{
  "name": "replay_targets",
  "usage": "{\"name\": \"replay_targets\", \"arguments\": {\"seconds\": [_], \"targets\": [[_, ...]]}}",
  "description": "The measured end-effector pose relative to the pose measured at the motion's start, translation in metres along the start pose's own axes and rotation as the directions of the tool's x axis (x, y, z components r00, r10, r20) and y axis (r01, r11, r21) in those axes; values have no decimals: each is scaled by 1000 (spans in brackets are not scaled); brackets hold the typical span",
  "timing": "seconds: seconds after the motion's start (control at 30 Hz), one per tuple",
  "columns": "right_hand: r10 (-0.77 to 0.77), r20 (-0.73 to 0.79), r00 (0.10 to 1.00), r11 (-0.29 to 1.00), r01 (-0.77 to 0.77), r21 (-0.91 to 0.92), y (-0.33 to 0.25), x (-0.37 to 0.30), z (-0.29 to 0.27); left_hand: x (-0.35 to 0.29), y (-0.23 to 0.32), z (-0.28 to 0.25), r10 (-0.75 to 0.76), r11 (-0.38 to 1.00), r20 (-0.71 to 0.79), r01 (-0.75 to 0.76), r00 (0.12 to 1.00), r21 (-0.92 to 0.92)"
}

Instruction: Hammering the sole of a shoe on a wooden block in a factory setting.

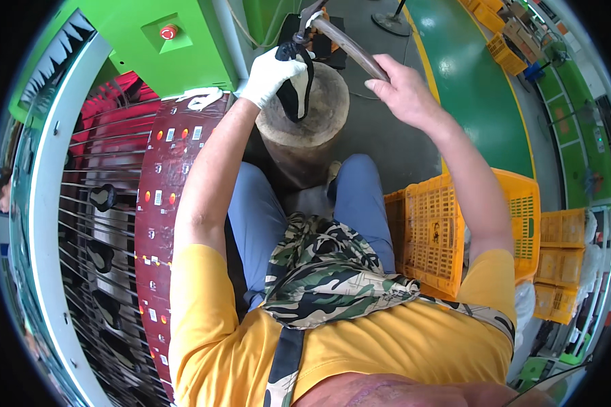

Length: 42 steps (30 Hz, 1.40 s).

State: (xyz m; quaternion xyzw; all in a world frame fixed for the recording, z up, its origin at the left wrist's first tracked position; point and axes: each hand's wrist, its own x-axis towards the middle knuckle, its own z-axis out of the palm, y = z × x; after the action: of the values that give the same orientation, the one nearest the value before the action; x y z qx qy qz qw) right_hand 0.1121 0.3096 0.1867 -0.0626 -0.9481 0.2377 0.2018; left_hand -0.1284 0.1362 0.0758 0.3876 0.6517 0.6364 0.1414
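Head view: your white-gloved left hand (270,76) held a black-and-beige, shoe-shaped piece (294,108) over the top of the round block (332,102), fingers curled around its side. Your bare right hand (406,89), up to the right of the block, was closed around the handle of a hammer (352,49). The hammer's head was at the far side of the block, by the piece's far end; whether they touched, you could not tell. A green machine (149,64) stood left of the block, a yellow crate (431,230) right of it and nearer you.
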Motion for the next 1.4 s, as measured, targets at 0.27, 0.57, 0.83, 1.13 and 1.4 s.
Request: {"name": "replay_targets", "arguments": {"seconds": [0.27,0.57,0.83,1.13,1.4], "targets": [[42,65,997,995,-47,85,31,-7,22,-11,-50,2,78,950,8,-77,997,303],[158,-337,928,968,-79,238,46,-43,75,-37,-60,15,-168,966,-221,115,961,-232],[453,430,781,758,-592,276,69,-72,108,-163,-93,76,-763,270,309,714,568,-646],[384,-214,898,732,-155,664,-12,26,-17,-157,-104,77,-731,224,414,765,542,-604],[529,423,736,701,-660,271,41,-47,81,-155,-109,80,-739,266,397,778,544,-570]]}}
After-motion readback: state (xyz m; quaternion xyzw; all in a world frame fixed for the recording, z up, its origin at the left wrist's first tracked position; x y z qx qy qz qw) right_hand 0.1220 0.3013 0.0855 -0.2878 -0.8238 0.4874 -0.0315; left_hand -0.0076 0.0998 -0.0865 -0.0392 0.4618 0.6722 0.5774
